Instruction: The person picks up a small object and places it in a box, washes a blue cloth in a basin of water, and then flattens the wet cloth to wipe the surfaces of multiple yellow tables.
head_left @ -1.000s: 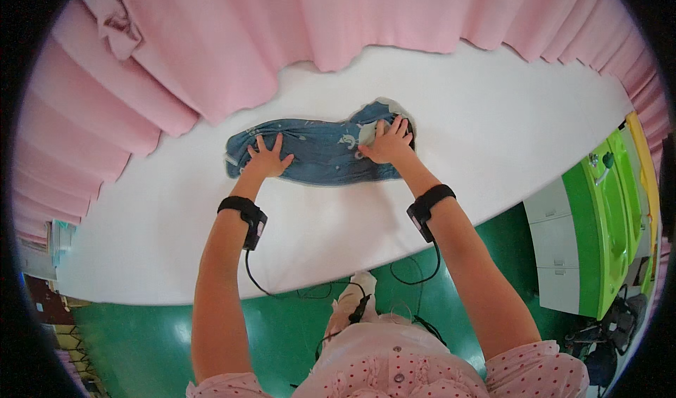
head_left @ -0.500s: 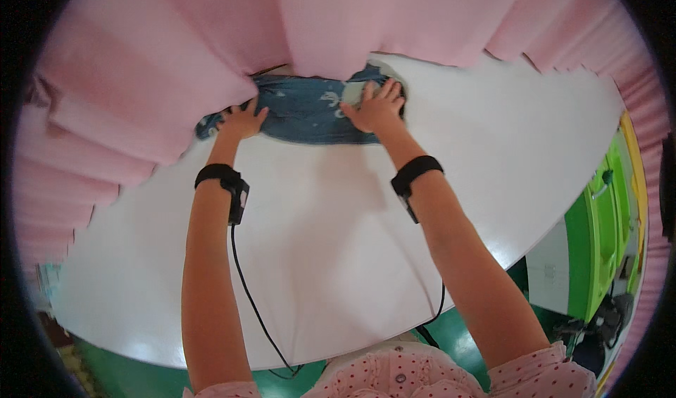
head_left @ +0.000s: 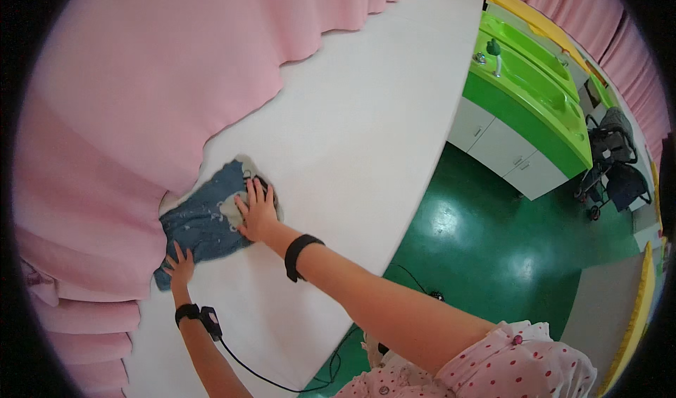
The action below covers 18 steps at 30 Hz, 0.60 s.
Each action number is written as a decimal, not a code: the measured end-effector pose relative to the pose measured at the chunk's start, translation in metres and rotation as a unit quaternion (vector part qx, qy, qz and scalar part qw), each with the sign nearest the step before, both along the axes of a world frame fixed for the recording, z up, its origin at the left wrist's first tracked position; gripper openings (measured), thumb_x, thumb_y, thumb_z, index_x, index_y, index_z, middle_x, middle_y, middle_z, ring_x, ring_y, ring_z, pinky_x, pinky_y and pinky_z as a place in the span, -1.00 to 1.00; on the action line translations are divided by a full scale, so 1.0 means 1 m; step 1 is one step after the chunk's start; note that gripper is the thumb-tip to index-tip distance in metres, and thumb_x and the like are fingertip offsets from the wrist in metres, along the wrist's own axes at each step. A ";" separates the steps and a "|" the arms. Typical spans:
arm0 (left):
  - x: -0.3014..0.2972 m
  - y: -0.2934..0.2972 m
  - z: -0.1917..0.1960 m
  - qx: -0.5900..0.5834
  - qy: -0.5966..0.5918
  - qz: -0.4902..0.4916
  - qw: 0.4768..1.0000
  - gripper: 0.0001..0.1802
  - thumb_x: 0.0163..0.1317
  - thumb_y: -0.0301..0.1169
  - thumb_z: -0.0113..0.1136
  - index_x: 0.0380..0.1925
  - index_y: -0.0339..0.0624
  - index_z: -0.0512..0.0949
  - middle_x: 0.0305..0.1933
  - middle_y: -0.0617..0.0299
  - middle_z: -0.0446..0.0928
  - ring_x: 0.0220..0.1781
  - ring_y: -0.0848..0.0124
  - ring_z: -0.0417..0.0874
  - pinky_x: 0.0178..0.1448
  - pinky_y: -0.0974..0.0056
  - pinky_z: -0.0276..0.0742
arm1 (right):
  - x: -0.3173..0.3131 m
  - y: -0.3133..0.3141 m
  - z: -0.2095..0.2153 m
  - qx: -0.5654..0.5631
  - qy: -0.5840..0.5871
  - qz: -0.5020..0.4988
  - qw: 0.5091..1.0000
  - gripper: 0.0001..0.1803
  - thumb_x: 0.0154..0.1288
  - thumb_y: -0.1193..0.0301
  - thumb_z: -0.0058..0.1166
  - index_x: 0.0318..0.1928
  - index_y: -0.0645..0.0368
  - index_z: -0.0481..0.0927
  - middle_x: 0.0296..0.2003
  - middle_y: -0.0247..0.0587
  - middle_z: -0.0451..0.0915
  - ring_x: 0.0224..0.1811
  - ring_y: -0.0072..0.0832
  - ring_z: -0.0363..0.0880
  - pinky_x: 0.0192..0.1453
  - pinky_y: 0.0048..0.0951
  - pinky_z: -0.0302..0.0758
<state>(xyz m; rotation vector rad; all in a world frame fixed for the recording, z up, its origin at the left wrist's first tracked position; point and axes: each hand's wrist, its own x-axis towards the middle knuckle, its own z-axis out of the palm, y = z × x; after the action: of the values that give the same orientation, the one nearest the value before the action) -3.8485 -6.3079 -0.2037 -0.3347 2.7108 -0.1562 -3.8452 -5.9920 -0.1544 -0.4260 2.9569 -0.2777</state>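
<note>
A blue, denim-like piece of cloth (head_left: 204,211) with small white figures and a pale patch lies spread on the white table (head_left: 338,116). Its far left edge meets the hem of a pink curtain. My right hand (head_left: 259,213) rests flat on the cloth's right part, over the pale patch, fingers apart. Lower down, at the cloth's near left corner, my left hand (head_left: 181,264) presses on it with spread fingers. Neither hand grips the cloth. What kind of garment or cover it is, I cannot tell.
The pink curtain (head_left: 141,81) hangs over the table's far left side. Beyond the right table edge are a green sink unit (head_left: 521,102) with white cabinets and a dark stroller (head_left: 612,159) on the green floor (head_left: 458,236). A black cable (head_left: 257,373) runs from my left wrist strap.
The view has swung right, so the sink unit and stroller show more and the cloth appears lower left. Both hands remain flat on the cloth.
</note>
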 end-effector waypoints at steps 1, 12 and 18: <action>0.012 0.008 -0.003 0.016 0.012 0.022 1.000 -0.54 0.35 -0.16 -0.41 0.26 0.22 0.03 0.42 0.17 -0.48 0.36 -0.26 -0.49 0.23 -0.45 -0.41 | 0.014 0.007 -0.004 -0.002 -0.012 -0.002 1.000 -0.25 0.23 -0.09 -0.30 0.35 -0.08 -0.08 0.34 0.14 -0.33 0.39 0.04 -0.44 0.30 0.18 -0.28; 0.170 0.193 -0.003 0.034 -0.057 0.017 0.998 -0.35 0.31 0.01 -0.46 0.33 0.15 -0.30 0.42 0.15 -0.48 0.41 -0.04 -0.53 0.33 -0.23 -0.56 | 0.171 0.146 -0.061 -0.052 0.093 0.007 0.994 -0.37 0.17 0.06 -0.05 0.25 -0.13 0.20 0.29 0.24 -0.10 0.35 0.10 -0.24 0.25 0.22 -0.14; 0.209 0.252 -0.005 0.111 0.000 0.111 0.988 -0.19 0.20 0.18 -0.39 0.31 0.22 -0.43 0.36 -0.24 -0.51 0.38 -0.19 -0.46 0.35 -0.18 -0.48 | 0.190 0.207 -0.074 -0.048 0.159 0.033 0.986 -0.52 0.21 0.13 -0.14 0.13 -0.04 0.38 0.20 0.21 0.14 0.28 0.09 0.01 0.24 0.32 -0.22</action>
<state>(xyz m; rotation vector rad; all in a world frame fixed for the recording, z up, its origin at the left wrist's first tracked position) -3.6393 -6.0559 -0.2087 -0.5630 2.6331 0.2058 -3.6552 -5.7855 -0.2283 -0.6337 3.2388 -0.3778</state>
